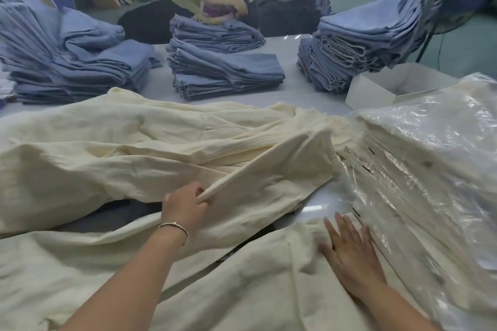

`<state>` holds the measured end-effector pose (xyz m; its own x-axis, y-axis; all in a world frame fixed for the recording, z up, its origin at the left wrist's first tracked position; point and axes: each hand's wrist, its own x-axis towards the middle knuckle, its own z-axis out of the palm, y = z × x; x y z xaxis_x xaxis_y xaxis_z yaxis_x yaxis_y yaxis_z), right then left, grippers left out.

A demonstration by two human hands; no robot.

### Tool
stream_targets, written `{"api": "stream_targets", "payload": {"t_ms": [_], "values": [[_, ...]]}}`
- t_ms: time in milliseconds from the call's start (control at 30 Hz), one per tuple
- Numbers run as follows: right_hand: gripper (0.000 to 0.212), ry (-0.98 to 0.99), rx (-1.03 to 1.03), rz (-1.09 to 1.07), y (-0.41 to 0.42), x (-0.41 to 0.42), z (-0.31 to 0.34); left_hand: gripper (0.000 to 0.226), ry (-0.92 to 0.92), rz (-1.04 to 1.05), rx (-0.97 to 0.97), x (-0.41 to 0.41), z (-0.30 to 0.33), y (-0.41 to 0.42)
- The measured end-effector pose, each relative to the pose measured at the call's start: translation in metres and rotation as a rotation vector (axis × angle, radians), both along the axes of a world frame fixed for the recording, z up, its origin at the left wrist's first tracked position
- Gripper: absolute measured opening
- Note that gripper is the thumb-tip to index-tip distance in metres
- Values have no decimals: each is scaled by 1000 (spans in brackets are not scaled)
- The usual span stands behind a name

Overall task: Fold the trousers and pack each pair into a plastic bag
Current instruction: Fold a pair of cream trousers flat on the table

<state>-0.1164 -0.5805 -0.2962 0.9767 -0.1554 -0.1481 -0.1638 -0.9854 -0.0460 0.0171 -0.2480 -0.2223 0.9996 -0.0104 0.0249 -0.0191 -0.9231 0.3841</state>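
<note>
The left hand (185, 203) is pinching the folded edge of the cream trousers (166, 142), which are running lengthwise left-to-right across the bench (304, 88). The right hand (349, 252) is lying flat and open on cloth just beside the bags (419, 158), so it's nearer those.

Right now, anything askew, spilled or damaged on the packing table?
Nothing damaged or spilled. The cream cotton trousers lie rumpled and unfolded across the table, as the task expects; the left hand pinches a folded edge, the right hand lies flat on cream cloth. The tall blue folded-trouser stack at far right slopes unevenly.
</note>
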Motion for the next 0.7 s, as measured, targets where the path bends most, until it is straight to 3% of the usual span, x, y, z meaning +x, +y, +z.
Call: {"api": "stream_targets", "payload": {"t_ms": [100,233,300,367,433,500,567,633,700], "values": [[61,10,1,40,5,21,-1,12,90,-159,34,7,1,3],[52,7,-34,-206,12,61,16,8,-38,-229,-84,7,20,21],[39,-130,34,-284,22,78,27,12,-48,-220,-144,4,30,34],[31,-325,343,-395,33,94,36,18,46,-198,-220,4,36,46],[48,-419,797,-574,41,109,39,34,257,-194,-397,0,44,52],[65,-400,1194,-765,45,126,40,52,569,-159,-673,-4,49,54],[70,-328,1482,-896,47,141,40,54,806,-112,-856,-7,51,47],[76,-274,1535,-939,48,150,41,49,873,-91,-768,-8,48,38],[82,-253,1490,-951,48,153,40,41,810,-162,-549,-11,45,27]]}}
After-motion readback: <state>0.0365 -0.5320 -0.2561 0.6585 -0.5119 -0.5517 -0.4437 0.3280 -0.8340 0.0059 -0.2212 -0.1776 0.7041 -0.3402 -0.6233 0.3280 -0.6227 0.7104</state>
